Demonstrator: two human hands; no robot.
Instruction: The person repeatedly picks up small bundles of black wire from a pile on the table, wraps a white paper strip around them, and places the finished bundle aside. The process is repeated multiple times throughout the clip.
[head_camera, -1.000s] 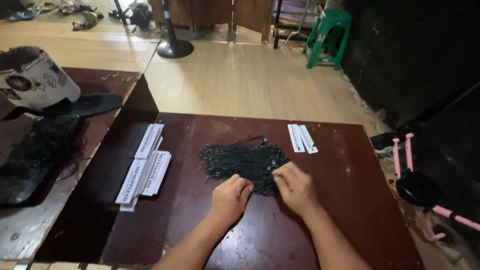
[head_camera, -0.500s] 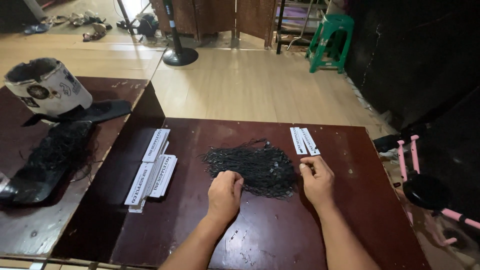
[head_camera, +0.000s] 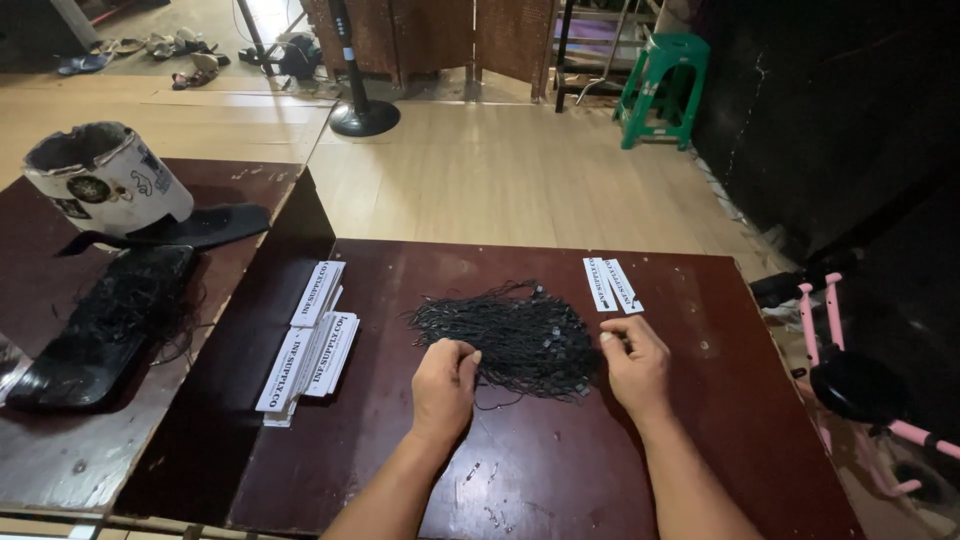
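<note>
A heap of thin black strings with small tags (head_camera: 520, 335) lies in the middle of a dark red-brown table (head_camera: 700, 420). My left hand (head_camera: 445, 385) rests at the heap's near left edge, fingers curled and pinching some strings. My right hand (head_camera: 635, 365) sits at the heap's right edge, fingers bent against the strings; I cannot tell if it grips any. Two white printed strips (head_camera: 612, 284) lie just beyond my right hand. A stack of white printed strips (head_camera: 312, 340) lies on the table's left side.
A second table (head_camera: 60, 440) to the left holds a white round container (head_camera: 105, 180) and a black tray of dark netting (head_camera: 100, 325). A fan stand (head_camera: 362, 115) and a green stool (head_camera: 660, 85) stand on the wooden floor. A pink-framed object (head_camera: 850, 380) is at right.
My hands have moved apart along the heap's near edge; the right hand has shifted right toward the two strips, the left stays on the strings.
</note>
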